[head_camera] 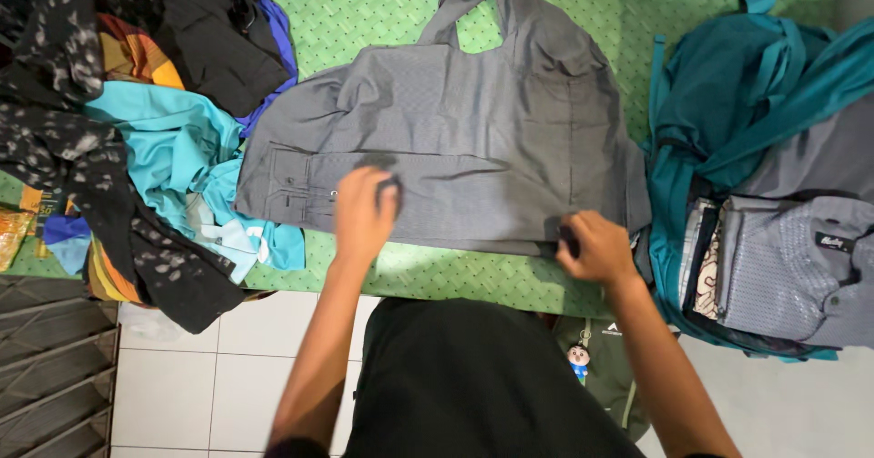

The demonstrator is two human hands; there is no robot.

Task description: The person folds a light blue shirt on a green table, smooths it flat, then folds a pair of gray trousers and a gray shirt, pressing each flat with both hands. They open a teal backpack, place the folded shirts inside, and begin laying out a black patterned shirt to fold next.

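Observation:
Grey trousers (464,139) lie folded across a green patterned mat (364,3), waistband to the left. My left hand (364,212) rests flat on the lower left part of the grey cloth, slightly blurred. Fingers of my right hand (596,249) pinch the near edge of the trousers at the lower right corner.
A heap of loose clothes (118,121), black, turquoise, orange and blue, lies at the left. At the right sits a stack of folded garments (783,258) on teal cloth (719,94). White floor tiles (182,367) and a dark ridged panel (55,367) lie near me.

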